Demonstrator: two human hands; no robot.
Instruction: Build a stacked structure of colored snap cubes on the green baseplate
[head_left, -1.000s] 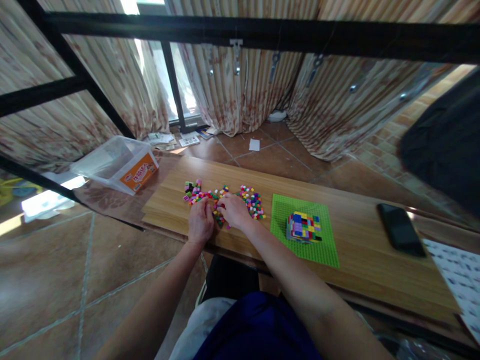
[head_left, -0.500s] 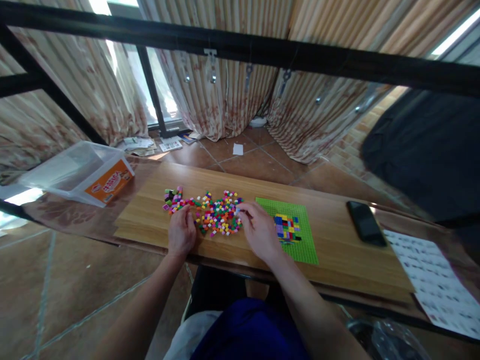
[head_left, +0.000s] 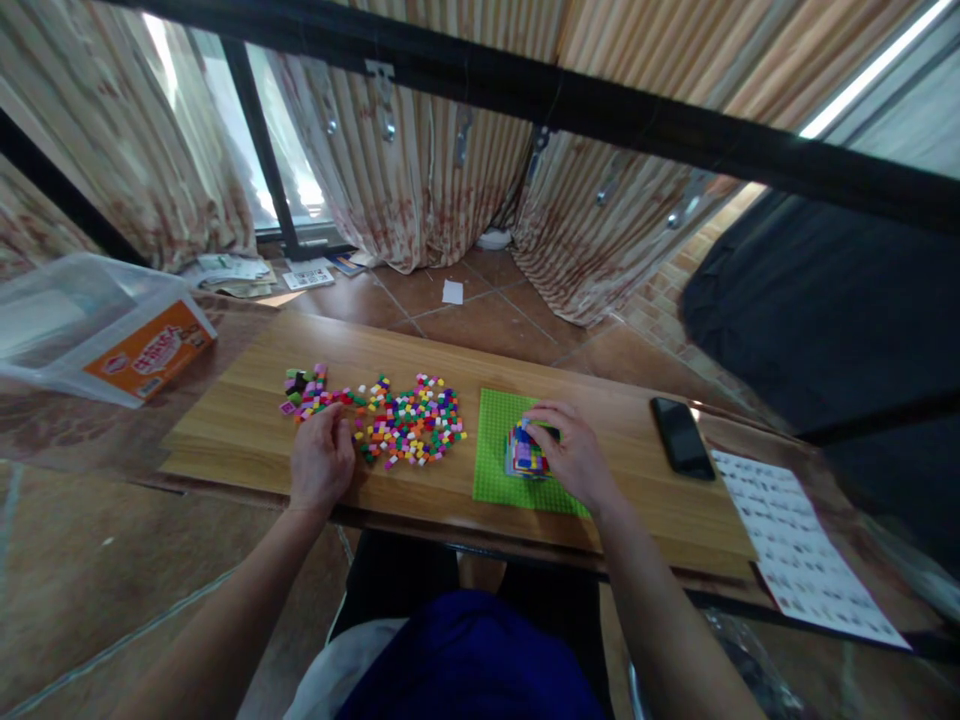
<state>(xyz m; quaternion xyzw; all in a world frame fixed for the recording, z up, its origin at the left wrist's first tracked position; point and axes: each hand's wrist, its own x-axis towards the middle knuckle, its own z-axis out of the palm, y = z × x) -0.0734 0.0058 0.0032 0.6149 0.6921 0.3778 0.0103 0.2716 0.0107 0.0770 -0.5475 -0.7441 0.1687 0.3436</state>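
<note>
From the head camera, a long wooden board (head_left: 247,430) with a pale grain lies across the view. Its near edge runs just under both wrists.

The left hand (head_left: 322,462) rests knuckles up on the board, with its curled fingers touching the near left fringe of a loose pile of bricks (head_left: 409,422). These are tiny, glossy cubes in many colours. Whether the hand holds one cannot be told.

Just right of the pile lies a flat green studded plate (head_left: 496,478), square-cornered, with a blocky stack (head_left: 525,452) of mixed colours on it. The right hand (head_left: 576,457) arches over the stack, fingertips bent onto its top. Whether they pinch anything is hidden.

Bare wood lies left of the pile. To the right, between the plate and a smooth black phone (head_left: 681,437), the wood is also bare. A printed sheet (head_left: 806,550) overhangs the board's right end.
</note>
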